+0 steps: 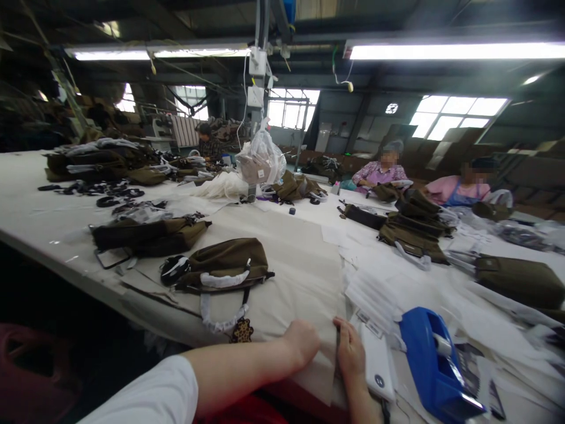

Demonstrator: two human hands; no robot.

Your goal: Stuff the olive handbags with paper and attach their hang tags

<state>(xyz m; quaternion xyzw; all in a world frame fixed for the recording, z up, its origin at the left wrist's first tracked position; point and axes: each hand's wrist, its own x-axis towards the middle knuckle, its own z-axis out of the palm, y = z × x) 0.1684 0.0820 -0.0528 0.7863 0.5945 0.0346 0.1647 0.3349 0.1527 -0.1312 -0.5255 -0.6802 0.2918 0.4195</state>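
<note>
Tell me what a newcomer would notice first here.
Probably the bright blue plastic tape dispenser, at the lower right of the table, beyond the white rectangular device beside the right hand. Next, the olive-brown fabric bag left of centre, with a leopard-spotted, flower-shaped charm near the table's edge. Overhead, long white tube lights glare.

No readable text or labels.

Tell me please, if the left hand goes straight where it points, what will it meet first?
Probably the right hand, close beside the left hand on its pointing side; exact depth is unclear.
</note>
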